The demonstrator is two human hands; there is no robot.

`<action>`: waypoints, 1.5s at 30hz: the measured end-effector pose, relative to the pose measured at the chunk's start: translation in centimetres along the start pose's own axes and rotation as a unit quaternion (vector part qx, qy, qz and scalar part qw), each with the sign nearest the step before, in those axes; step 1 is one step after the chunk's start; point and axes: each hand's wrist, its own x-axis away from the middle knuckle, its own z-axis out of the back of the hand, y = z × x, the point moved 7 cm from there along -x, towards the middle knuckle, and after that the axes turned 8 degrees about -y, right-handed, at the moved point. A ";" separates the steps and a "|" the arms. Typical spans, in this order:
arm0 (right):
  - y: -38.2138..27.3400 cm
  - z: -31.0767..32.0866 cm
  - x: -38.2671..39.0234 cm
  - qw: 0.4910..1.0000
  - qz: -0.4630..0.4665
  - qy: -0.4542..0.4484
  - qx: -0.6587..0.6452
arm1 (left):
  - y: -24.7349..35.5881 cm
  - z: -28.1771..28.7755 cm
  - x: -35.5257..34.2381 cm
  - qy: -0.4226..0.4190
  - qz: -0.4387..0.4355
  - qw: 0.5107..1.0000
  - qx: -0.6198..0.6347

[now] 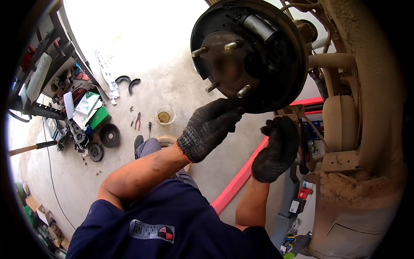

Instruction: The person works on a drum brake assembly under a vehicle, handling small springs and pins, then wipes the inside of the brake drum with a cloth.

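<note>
A dark wheel hub (230,64) with several studs sits at the upper middle, in front of a round black brake backing plate (280,82). A silver cylindrical part (261,28) lies across the plate's top. My left hand (213,127), in a blackened knit glove with an orange cuff, reaches the plate's lower edge, fingers pressed together; whatever they grip is hidden. Below the plate's right side, my right hand (278,149), also gloved, is raised with fingers curled inward. The dark glove hides whether anything is in it.
A dusty axle and underbody (340,125) fill the right side. Below runs a red lift arm (241,177). On the floor are a cup of yellowish liquid (164,116), pliers (137,121), brake shoes (133,86) and a brake drum (110,135). A cluttered rack (47,77) stands left.
</note>
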 end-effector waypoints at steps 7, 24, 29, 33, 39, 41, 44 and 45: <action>4.4 0.9 -8.6 0.984 0.079 -0.158 -0.005 | 0.7 -3.3 -2.5 0.009 -0.145 0.981 -0.126; 4.2 -0.3 -7.3 0.959 0.200 -0.075 0.186 | -0.1 -3.3 -2.9 0.065 0.001 0.997 -0.048; 5.7 -0.3 -7.1 0.981 0.155 -0.077 0.088 | 0.1 -3.4 -3.1 0.067 -0.098 0.987 -0.105; 6.2 0.2 -6.7 0.989 0.123 -0.059 0.055 | -0.2 -4.0 -3.0 0.081 0.015 0.997 0.005; 5.0 -0.4 -6.6 0.983 0.077 -0.074 0.149 | 0.3 -4.3 -2.8 0.096 0.056 0.994 -0.007; 3.2 -0.6 -6.8 0.957 0.139 -0.063 0.247 | 0.1 -4.8 -3.0 0.113 0.021 0.993 -0.010; 1.3 -1.6 -6.6 0.903 0.220 -0.057 0.366 | 0.1 -4.5 -3.0 0.134 -0.094 0.981 -0.108; 1.2 -1.6 -6.6 0.911 0.220 -0.053 0.345 | 0.3 -4.7 -2.8 0.132 -0.132 0.970 -0.154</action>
